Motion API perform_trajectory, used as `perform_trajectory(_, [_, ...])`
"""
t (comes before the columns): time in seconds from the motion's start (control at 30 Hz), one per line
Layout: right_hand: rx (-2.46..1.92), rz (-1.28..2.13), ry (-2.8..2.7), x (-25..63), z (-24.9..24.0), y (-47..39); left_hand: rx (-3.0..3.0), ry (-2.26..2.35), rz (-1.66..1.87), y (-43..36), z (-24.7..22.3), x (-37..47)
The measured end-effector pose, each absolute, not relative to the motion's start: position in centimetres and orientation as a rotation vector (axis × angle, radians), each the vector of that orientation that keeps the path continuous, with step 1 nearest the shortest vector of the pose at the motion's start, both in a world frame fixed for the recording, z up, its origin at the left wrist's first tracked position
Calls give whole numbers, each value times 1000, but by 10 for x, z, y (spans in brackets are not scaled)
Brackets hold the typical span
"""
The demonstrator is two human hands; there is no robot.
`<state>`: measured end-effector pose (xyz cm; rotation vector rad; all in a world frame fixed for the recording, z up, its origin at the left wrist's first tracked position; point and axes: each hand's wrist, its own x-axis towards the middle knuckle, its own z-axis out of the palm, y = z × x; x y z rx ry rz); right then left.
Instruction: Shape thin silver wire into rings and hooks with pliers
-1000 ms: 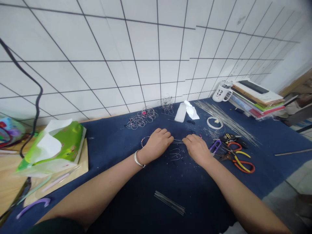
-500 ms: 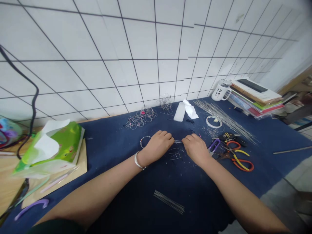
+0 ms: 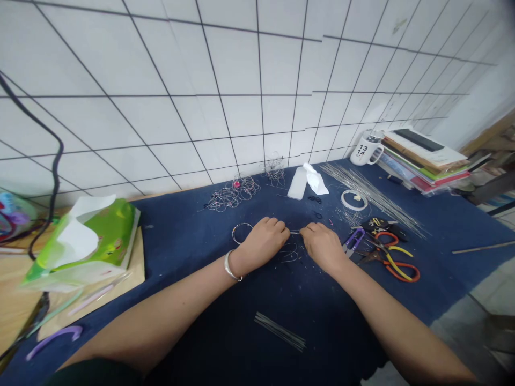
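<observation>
Both left hand (image 3: 266,240) and right hand (image 3: 323,246) pinch thin wires (image 3: 295,232) in fingers, count unclear; curved pieces (image 3: 296,251) look shaped, straight bundle (image 3: 280,332) unbent.

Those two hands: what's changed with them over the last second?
The left hand has shifted slightly toward the right hand, shortening the visible stretch of thin wires between them and uncovering more of the wire ring. Neither hand visibly let go. The short wire bundle and mug stayed put.

White tiled wall (image 3: 237,59), grey floor (image 3: 458,316)
</observation>
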<state>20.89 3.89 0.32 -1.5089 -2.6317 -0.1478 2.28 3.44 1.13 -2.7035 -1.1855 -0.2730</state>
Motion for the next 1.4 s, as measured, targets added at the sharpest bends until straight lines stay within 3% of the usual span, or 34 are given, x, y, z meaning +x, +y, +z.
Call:
perform_trajectory(0.33, [-1398, 330, -2289, 212, -5, 46, -2704, -1477, -471, 39, 4, 20])
perform_trajectory(0.5, [-1364, 551, -2085, 211, -10, 49, -2758, -1718, -873, 44, 0, 18])
perform_trajectory(0.9, [-1232, 1499, -1381, 205, -12, 49, -2827, -2459, -1970, 50, -20, 25])
perform_trajectory(1.1, [-1184, 1586, -1234, 201, -10, 45, -2763, -2501, -2296, 45, -18, 30])
perform_trajectory(1.4, [-1157, 1544, -1193, 199, -12, 42, -2723, -2526, -2431, 41, -20, 32])
